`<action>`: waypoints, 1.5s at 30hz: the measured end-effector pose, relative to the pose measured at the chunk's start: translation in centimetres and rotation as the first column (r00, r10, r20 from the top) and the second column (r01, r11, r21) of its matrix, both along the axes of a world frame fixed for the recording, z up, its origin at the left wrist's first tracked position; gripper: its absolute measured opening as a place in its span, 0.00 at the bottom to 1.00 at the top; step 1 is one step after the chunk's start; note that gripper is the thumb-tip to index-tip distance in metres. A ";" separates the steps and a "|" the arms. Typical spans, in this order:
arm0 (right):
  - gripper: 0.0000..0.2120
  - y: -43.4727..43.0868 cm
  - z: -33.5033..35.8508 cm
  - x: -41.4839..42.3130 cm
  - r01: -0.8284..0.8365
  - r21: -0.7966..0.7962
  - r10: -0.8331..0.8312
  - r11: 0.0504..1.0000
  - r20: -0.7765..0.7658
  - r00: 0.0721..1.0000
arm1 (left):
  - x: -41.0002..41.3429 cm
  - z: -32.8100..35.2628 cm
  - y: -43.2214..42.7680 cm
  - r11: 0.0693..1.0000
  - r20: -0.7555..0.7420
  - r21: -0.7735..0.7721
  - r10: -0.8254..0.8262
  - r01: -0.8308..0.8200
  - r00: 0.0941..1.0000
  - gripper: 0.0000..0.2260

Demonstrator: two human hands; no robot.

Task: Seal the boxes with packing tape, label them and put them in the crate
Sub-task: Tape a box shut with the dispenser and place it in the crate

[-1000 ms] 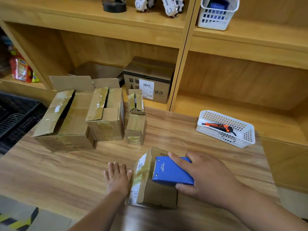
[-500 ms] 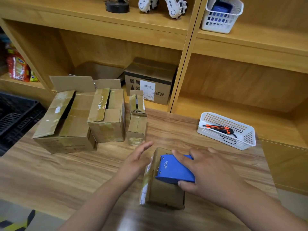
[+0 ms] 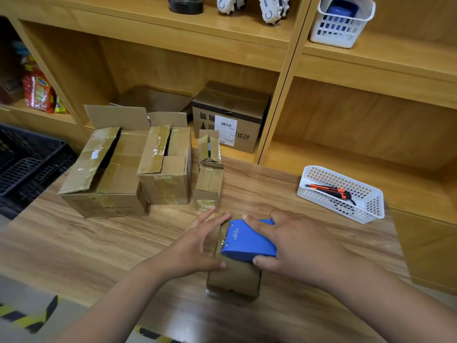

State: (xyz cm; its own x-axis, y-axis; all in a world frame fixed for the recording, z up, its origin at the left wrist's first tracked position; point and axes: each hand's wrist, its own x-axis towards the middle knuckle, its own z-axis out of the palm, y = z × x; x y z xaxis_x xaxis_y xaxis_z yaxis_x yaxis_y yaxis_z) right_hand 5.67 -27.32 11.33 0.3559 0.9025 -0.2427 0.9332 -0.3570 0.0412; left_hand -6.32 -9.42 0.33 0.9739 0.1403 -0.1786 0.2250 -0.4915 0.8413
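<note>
1. Closest in, the small cardboard box (image 3: 232, 280) lay on the wooden table (image 3: 86, 248), not far from the table's near edge.
2. The right hand (image 3: 299, 246) was grasping the blue tape dispenser (image 3: 247, 241), forefinger along its top and thumb at its near side. The dispenser sat on the far half of the box's top.
3. The left hand (image 3: 197, 246) was released, with fingers straight along the box's left edge and thumb flat on the top.
4. To the left, a broad stretch of tabletop ran from the box out to the table's left edge.
5. Further back stood a row of three with flaps up: the large box (image 3: 103, 174), the medium box (image 3: 165, 174) touching it, and the narrow box (image 3: 209, 184) just beside. Its near end sat close to the left fingertips.
6. Out right, a white basket (image 3: 366, 209) held an orange utility knife (image 3: 331, 190), near the table's right edge and well apart from both hands.
7. Past the left edge, and lower, sat the black crate (image 3: 24, 159).
8. Farthest back, a labelled carton (image 3: 230, 115) rested on the shelf (image 3: 333, 154).
</note>
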 end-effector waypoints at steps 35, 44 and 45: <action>0.38 -14.3 -1.0 4.4 0.144 -0.037 -0.148 0.989 -0.157 0.977 | 1.9 -0.1 -3.7 0.992 -0.005 -0.105 -0.075 0.074 0.997 0.38; 0.39 -15.2 -3.7 4.5 0.104 -0.034 -0.106 0.994 -0.056 0.993 | 2.1 0.9 -3.8 0.991 -0.012 -0.116 -0.073 0.072 0.997 0.37; 0.39 -15.1 -4.3 4.3 0.145 -0.069 -0.150 0.987 -0.066 0.987 | 2.1 1.1 -3.9 0.992 -0.005 -0.091 -0.084 0.084 0.996 0.37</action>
State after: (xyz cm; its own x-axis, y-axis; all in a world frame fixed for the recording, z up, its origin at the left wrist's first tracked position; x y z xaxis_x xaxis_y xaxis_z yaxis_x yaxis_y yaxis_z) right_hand 9.98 -42.40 7.07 0.4639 0.8234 -0.3270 0.8720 -0.4896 0.0042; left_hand -4.19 -13.29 1.43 0.9799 0.0408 -0.1955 0.1938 -0.4308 0.8814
